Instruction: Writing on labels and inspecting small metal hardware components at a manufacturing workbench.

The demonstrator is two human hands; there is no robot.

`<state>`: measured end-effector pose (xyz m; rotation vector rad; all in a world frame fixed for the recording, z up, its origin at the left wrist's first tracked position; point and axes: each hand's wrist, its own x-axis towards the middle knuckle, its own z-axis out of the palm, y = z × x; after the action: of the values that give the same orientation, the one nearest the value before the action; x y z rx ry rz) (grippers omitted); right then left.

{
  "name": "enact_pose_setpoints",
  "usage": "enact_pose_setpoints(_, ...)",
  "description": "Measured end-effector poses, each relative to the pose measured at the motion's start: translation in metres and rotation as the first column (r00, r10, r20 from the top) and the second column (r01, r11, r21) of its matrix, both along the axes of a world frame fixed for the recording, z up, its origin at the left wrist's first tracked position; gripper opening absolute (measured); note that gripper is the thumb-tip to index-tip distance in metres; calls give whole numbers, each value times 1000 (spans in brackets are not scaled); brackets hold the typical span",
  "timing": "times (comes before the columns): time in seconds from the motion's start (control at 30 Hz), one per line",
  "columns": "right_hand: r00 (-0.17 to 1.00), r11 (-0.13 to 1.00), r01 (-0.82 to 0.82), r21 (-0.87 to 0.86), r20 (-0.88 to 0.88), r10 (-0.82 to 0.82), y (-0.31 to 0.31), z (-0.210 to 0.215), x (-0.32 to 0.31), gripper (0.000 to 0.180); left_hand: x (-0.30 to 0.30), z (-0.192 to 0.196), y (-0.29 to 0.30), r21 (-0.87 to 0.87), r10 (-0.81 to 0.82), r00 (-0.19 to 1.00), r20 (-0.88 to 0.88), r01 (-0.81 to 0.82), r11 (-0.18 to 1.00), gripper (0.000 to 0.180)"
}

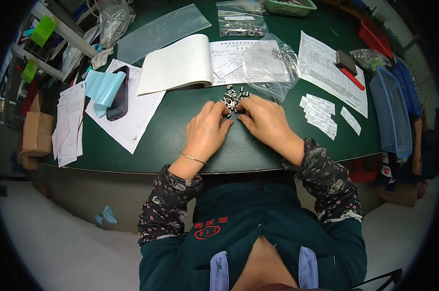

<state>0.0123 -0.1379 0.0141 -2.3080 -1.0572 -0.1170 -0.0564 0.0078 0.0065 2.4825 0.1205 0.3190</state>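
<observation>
A small heap of shiny metal fittings, short and cylindrical, lies on the green tabletop between my hands. My left hand is at the heap's left edge with its fingers curled. One small fitting shows at its fingertips, near the thumb. From the right, my right hand reaches the heap, fingers bent and closed together. Its fingertips touch the fittings, but what lies between them is hidden. Just beyond the heap, a clear plastic bag holds more metal pieces and rests partly over an open form book.
At left lie a phone under a blue mask and loose papers. Paper labels, a printed sheet, red-handled pliers and a blue basket are at right. Another bag of parts sits at the back.
</observation>
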Motion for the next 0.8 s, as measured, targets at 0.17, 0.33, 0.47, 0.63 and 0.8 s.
enact_pose_setpoints(0.17,997,1000,9,10,72,-9,9,-5,-1,13,2,-4,-5,59,-25,998,49,22,998,15)
enact_pose_setpoints(0.33,997,1000,6,-16,83,-5,8,-7,2,9,1,-1,-1,-8,-26,999,45,27,1000,13)
enact_pose_setpoints(0.47,998,997,36,65,57,-40,3,-2,6,7,0,7,6,-68,63,997,39,-60,996,11)
enact_pose_setpoints(0.63,993,996,56,65,103,-62,6,-3,10,8,4,3,15,-54,35,987,156,-27,998,14)
enact_pose_setpoints(0.8,975,999,49,13,217,-51,4,-11,12,8,4,9,11,63,15,993,120,-23,998,11)
